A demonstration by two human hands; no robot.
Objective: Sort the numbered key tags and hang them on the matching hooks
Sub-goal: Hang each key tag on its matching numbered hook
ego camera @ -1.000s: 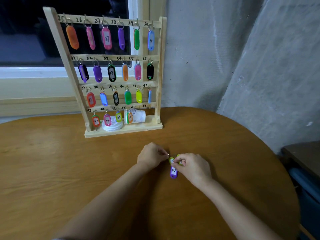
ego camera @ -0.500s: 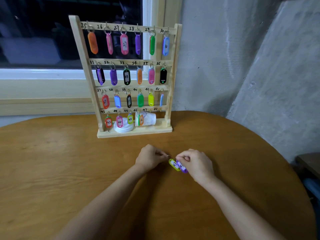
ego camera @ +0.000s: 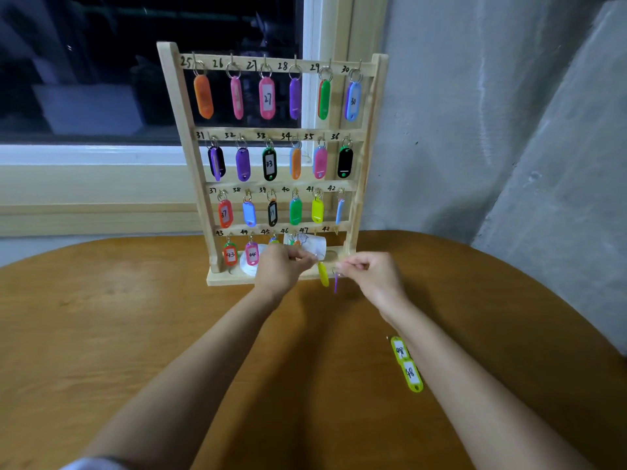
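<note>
2 hands work just in front of the wooden rack (ego camera: 185, 130), which stands at the far side of the round wooden surface (ego camera: 135, 317). The left hand (ego camera: 283, 271) has its fingers (ego camera: 305, 259) pinched narrow on the ring of 1 yellow tag (ego camera: 323, 274), which hangs below them. The right hand (ego camera: 371, 278) has its fingers (ego camera: 349, 266) pinched on the ring of 1 purple tag (ego camera: 336, 284), seen edge-on and dangling. The 2 held tags hang near each other, apart, above the surface by the rack's base.

2 more yellow-green tags lie on the surface beside the right forearm, end to end: the nearer tag (ego camera: 411, 374) reads 48, the farther tag (ego camera: 399, 349) has a blurred number starting with 4.

The rack has 4 rails, numbered 25 to 48. The top 3 rails carry 6 tags each, 18 in all. On the bottom rail, tag 43 (ego camera: 230, 254) and tag 44 (ego camera: 251, 254) show plainly; further tags there are partly hidden behind the left hand. The hook under 48 is bare. 1 white cup (ego camera: 310, 245) lies on its side on the rack's base, with 1 white lid (ego camera: 247, 264) beside it.
</note>
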